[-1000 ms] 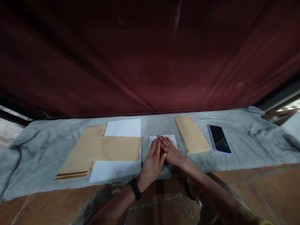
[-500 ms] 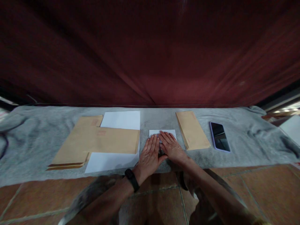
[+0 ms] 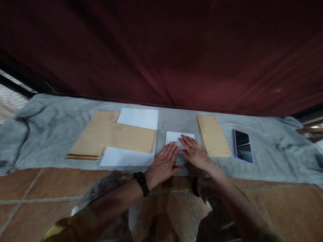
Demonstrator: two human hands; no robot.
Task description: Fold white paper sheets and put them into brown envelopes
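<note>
A small white piece of paper (image 3: 174, 135), seemingly folded, lies on the grey cloth in front of me. My left hand (image 3: 163, 164) rests flat with its fingertips on the paper's near left part, thumb stretched to the right. On its right part lies my right hand (image 3: 193, 152), palm down and fingers extended. Both hands are open and hide the paper's near edge. Just right of my right hand is a small stack of brown envelopes (image 3: 214, 136).
Left of my hands, white sheets (image 3: 138, 117) lie partly under a brown envelope (image 3: 133, 137), beside a pile of larger envelopes (image 3: 88, 137). A purple-edged phone (image 3: 243, 146) is at the right. Grey cloth (image 3: 272, 148) covers the surface; dark red fabric (image 3: 161, 67) hangs behind.
My hands have drawn apart a little and slid toward the paper's near side, uncovering more of its far part. The camera view has tilted slightly.
</note>
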